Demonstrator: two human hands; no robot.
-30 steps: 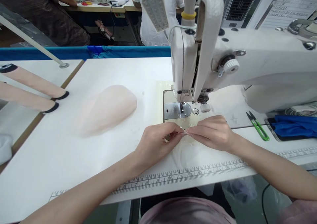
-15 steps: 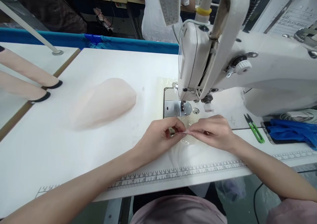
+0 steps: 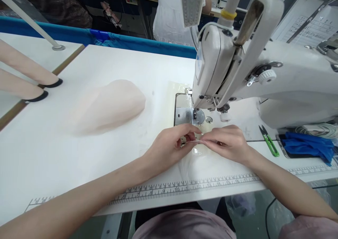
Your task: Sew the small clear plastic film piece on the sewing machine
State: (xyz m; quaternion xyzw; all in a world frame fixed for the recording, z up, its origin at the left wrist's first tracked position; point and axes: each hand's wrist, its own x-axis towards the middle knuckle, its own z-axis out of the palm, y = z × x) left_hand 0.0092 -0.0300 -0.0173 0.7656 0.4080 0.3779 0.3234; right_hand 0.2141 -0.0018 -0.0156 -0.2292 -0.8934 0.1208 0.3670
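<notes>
My left hand (image 3: pixel 170 145) and my right hand (image 3: pixel 227 142) meet fingertip to fingertip just in front of the sewing machine's needle plate (image 3: pixel 188 116). Both pinch the top edge of a thin, sheer pale fabric piece (image 3: pixel 196 161) that trails down toward the ruler strip (image 3: pixel 185 189) along the table's front edge. The white sewing machine (image 3: pixel 237 69) stands right behind my hands, its presser foot a few centimetres beyond my fingers.
A pile of pale pink sheer fabric (image 3: pixel 111 105) lies on the white table to the left. Green thread snips (image 3: pixel 268 140) and a blue cloth (image 3: pixel 306 144) sit at the right. Mannequin leg forms (image 3: pixel 23 80) rest far left. A person in white (image 3: pixel 171 17) stands behind.
My hands stay pinched on the fabric edge, shifting slightly toward the needle. The camera view has drifted down and to the left.
</notes>
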